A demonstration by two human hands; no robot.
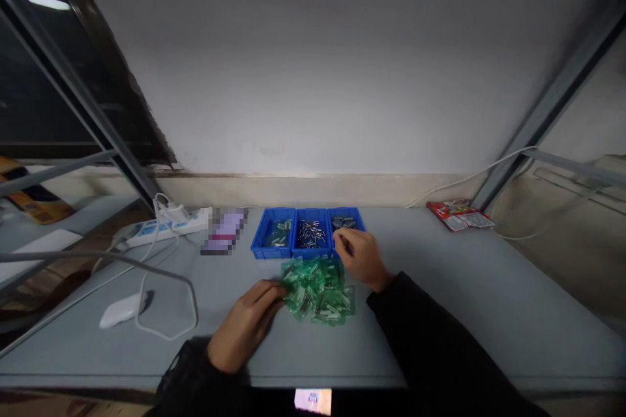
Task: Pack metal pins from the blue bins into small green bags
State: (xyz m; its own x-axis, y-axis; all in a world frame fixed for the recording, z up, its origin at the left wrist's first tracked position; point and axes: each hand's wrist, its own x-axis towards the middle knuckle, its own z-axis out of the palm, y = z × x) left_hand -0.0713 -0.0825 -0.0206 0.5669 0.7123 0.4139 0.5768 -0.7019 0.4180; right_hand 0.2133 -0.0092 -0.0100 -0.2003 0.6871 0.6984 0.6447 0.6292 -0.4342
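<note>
Three blue bins stand side by side: the left bin (259, 239) holds small light parts, the middle bin (312, 252) small metal pins, the right bin (359, 215) dark pieces. In front of them lies a pile of green clear packets (317, 290) with small parts inside. My left hand (248, 324) touches the pile's left edge, fingers closed together; what they hold, if anything, is hidden. Over the front of the right bin is my right hand (360, 257), its fingers pinched on something small and dark that I cannot make out.
A power strip (159, 229) with white cables and a phone-like object with a blurred screen (225, 231) lie at the left. Nearer is a white device (120, 311). A red packet (460, 215) lies at the back right. Metal frame posts flank the desk.
</note>
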